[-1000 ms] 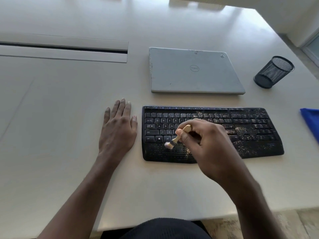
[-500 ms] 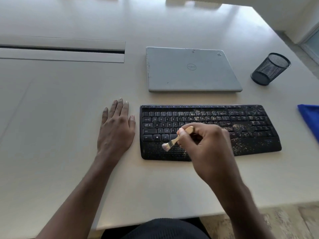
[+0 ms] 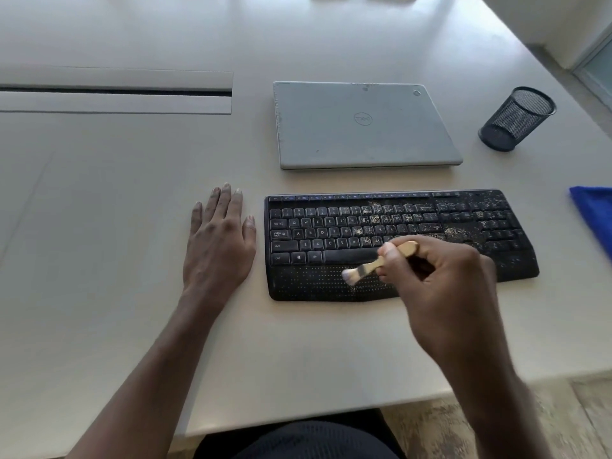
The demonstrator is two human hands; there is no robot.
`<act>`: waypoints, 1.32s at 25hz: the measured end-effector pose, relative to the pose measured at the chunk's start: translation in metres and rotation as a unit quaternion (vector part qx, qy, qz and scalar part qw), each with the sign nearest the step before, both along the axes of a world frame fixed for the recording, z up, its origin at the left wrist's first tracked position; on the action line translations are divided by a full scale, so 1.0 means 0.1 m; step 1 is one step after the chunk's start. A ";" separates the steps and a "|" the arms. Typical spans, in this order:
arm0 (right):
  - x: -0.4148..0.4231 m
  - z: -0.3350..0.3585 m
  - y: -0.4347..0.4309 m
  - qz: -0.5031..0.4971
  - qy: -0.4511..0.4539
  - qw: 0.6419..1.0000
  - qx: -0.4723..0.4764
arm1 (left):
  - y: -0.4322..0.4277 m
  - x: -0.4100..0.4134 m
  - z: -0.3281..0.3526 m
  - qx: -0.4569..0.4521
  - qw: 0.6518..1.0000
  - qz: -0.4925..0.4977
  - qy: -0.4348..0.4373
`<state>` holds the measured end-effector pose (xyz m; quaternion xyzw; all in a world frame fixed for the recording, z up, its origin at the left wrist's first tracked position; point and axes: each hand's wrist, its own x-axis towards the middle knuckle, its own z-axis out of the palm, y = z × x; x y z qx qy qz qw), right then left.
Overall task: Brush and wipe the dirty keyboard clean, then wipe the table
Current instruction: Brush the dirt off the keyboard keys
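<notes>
A black keyboard (image 3: 331,226) lies on the white table (image 3: 132,226), its middle and right keys speckled with tan crumbs. My right hand (image 3: 443,286) holds a small wooden-handled brush (image 3: 381,261), with the pale bristles touching the dotted palm rest below the space bar. My left hand (image 3: 218,246) rests flat on the table just left of the keyboard, fingers together, holding nothing. A blue cloth (image 3: 594,213) lies at the right edge of the view.
A shut grey laptop (image 3: 361,127) sits behind the keyboard. A black mesh pen cup (image 3: 516,119) stands at the back right. A cable slot with a lid (image 3: 116,92) runs along the back left. The table's front edge is close to my body.
The brush head has shifted slightly rightward along the palm rest with my right hand. My left hand has stayed flat in place.
</notes>
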<state>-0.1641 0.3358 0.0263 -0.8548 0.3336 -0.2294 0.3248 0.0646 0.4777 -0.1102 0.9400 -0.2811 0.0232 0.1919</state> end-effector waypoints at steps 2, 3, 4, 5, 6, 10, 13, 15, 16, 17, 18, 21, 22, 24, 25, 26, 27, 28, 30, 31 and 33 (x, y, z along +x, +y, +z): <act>0.07 -0.07 0.11 0.031 0.002 0.999 0.034 | 0.01 0.02 0.00 -0.001 1.000 -0.001 -0.001; 0.08 -0.10 0.13 0.037 0.006 0.998 0.042 | 0.01 0.02 0.00 -0.001 1.000 -0.002 0.000; 0.06 -0.11 0.12 0.035 0.009 0.998 0.045 | 0.01 0.02 0.00 -0.003 1.000 -0.002 0.000; 0.03 -0.13 0.08 0.026 0.011 0.999 0.040 | 0.01 0.02 0.00 -0.004 1.000 -0.002 0.001; -0.02 -0.13 0.03 0.010 0.012 0.999 0.028 | 0.01 0.02 0.00 -0.005 1.000 -0.002 0.002; -0.19 -0.07 -0.09 -0.049 0.025 0.998 -0.042 | 0.02 0.02 -0.01 -0.004 1.000 -0.004 0.002; -0.12 -0.03 0.06 0.006 -0.014 1.000 0.009 | 0.02 0.02 -0.01 -0.005 1.000 -0.004 0.003; -0.04 -0.09 0.21 0.048 -0.015 0.998 0.031 | 0.03 0.03 -0.02 -0.004 1.000 -0.005 0.002; -0.03 -0.13 0.24 0.058 -0.009 0.998 0.026 | 0.03 0.03 -0.02 -0.003 1.000 -0.006 0.003; -0.04 -0.17 0.24 0.060 -0.005 0.998 0.022 | 0.03 0.03 -0.03 -0.003 1.000 -0.007 0.003; -0.07 -0.19 0.20 0.051 -0.004 0.998 0.023 | 0.03 0.03 -0.03 -0.002 1.000 -0.006 0.003; -0.29 -0.18 -0.14 -0.034 0.005 0.999 0.027 | 0.02 0.02 -0.04 0.001 1.000 -0.005 0.002; -0.37 -0.16 -0.26 -0.066 0.016 0.998 0.015 | 0.02 0.02 -0.04 0.002 1.000 -0.004 0.002; -0.48 -0.10 -0.44 -0.115 0.029 0.993 -0.014 | 0.02 0.02 -0.04 0.002 1.000 -0.002 0.002; -0.49 -0.07 -0.47 -0.126 0.028 0.991 -0.027 | 0.02 0.02 -0.04 0.002 1.000 -0.001 0.003; -0.46 -0.05 -0.47 -0.124 0.019 0.992 -0.034 | 0.02 0.01 -0.03 0.001 1.000 -0.002 0.003; -0.41 -0.03 -0.43 -0.106 0.006 0.994 -0.027 | 0.02 0.01 -0.03 0.001 1.000 -0.002 0.003; -0.32 -0.04 -0.37 -0.079 -0.007 0.997 -0.010 | 0.02 0.01 -0.03 0.001 1.000 -0.002 0.003; -0.12 -0.07 -0.22 -0.022 -0.017 0.999 0.038 | 0.02 0.01 -0.03 0.000 1.000 -0.002 0.004; -0.04 -0.10 -0.18 -0.001 -0.013 0.999 0.051 | 0.02 0.01 -0.03 0.000 1.000 -0.004 0.005; 0.04 -0.14 -0.19 0.014 0.005 0.999 0.047 | 0.03 0.01 -0.03 0.000 1.000 -0.005 0.005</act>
